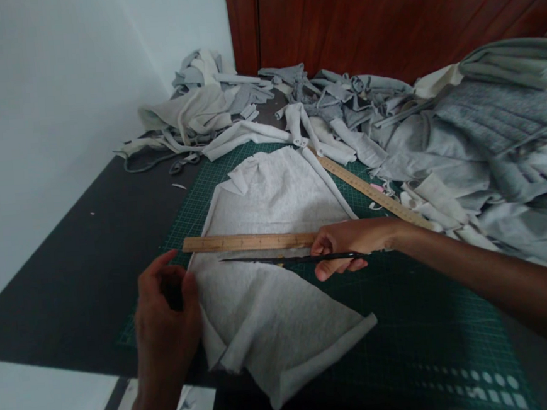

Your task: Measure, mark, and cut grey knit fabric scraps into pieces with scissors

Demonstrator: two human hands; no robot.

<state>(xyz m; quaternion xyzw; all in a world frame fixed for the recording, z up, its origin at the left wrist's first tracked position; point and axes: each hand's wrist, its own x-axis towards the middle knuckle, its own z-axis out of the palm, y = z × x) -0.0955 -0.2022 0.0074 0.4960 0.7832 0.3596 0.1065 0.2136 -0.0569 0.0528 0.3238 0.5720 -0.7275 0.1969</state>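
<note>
Light grey fabric (257, 301) lies over a green cutting mat (434, 319), with a slit running in from its right side. Across it rests a wooden ruler (243, 242). My right hand (338, 247) is closed round black scissors (278, 260), whose blades point left along the slit, just on the near side of the ruler. At the fabric's left edge is my left hand (165, 302), its fingers curved and the thumb apart from them. Its index fingertip is near the ruler's left end; whether the thumb touches the fabric is hard to tell.
A second wooden ruler (371, 191) lies slantwise at the right. Grey fabric scraps (195, 110) are heaped at the back left, and a larger pile of grey cloth (500, 136) covers the right side. Another pair of scissors (185, 162) lies on the black tabletop (88, 257).
</note>
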